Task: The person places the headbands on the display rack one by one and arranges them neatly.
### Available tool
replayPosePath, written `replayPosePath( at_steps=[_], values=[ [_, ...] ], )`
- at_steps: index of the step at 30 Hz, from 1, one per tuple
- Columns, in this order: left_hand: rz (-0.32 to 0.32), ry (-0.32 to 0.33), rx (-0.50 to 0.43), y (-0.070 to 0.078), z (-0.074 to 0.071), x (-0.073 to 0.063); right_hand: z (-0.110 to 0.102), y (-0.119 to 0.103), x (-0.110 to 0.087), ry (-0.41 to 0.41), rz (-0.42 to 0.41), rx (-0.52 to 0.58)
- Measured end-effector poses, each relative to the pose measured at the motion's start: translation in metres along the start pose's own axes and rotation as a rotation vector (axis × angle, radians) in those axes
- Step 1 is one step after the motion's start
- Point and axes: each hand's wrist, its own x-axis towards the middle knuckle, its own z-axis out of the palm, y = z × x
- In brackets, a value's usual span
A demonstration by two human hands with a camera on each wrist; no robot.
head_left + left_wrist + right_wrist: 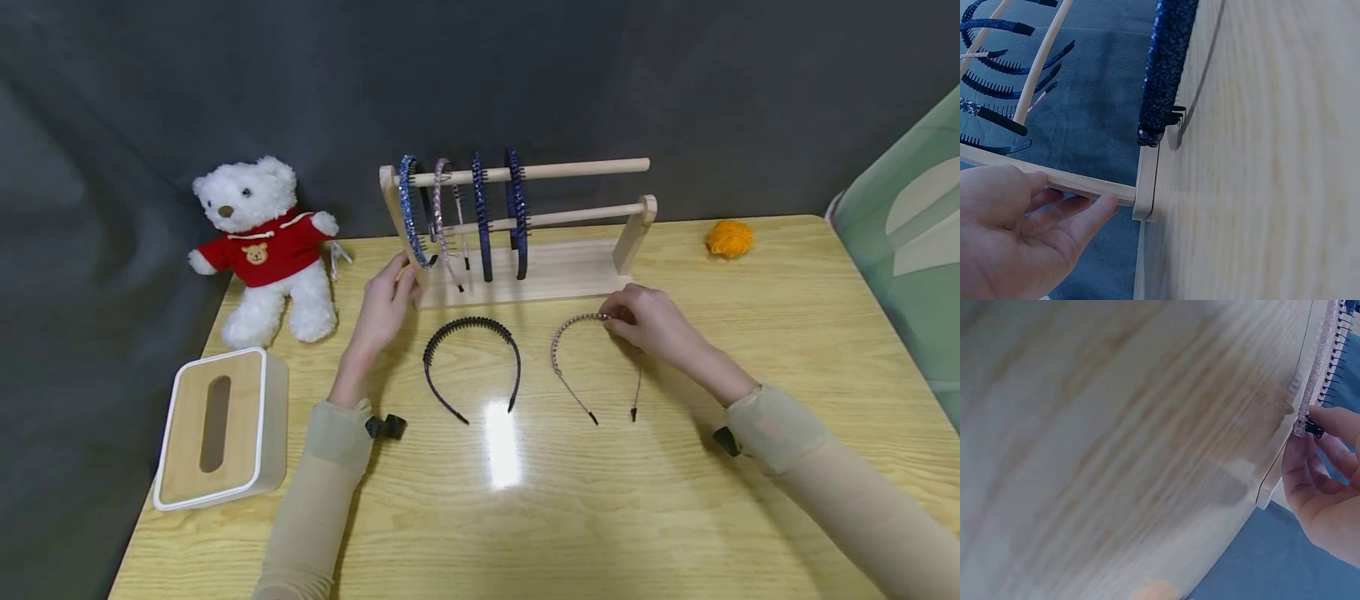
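My left hand (384,307) holds the left upright of a wooden headband rack (577,265); in the left wrist view its fingers and thumb lie around that upright (1091,185). Several headbands, among them a glittery blue one (406,200) and a pink braided one (440,204), hang on the rack's left half. My right hand (654,325) pinches the top right of a pink beaded headband (556,354) at the table, its two ends pointing toward me. In the right wrist view, thumb and fingertips meet at this headband (1317,375). A dark toothed headband (470,322) lies left of it.
A white teddy bear in a red sweater (273,254) sits at the back left. In front of it stands a tissue box with a wooden lid (243,400). An orange ball of yarn (730,239) lies at the back right. Dark cloth (712,100) hangs behind the table.
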Motion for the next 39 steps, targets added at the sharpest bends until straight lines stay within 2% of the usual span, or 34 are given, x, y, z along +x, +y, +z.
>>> replayPosePath(
  at_steps=[6,11,17,24,39],
  values=[
    [-0.01,0.002,-0.012,0.003,0.0,0.0,-0.01,-0.003,-0.005,0.029,0.005,0.041],
    [-0.008,0.008,-0.023,0.004,0.0,0.001,-0.021,-0.005,-0.005,0.017,0.042,0.117],
    [-0.008,0.01,-0.002,0.002,0.0,0.0,-0.026,-0.003,-0.01,-0.014,0.103,0.266],
    [-0.01,0.014,-0.025,0.003,0.0,0.0,-0.034,-0.002,-0.013,-0.083,0.231,0.496],
    [-0.016,0.007,-0.006,0.002,0.001,0.0,-0.04,-0.001,-0.024,-0.107,0.237,0.813]
  ],
)
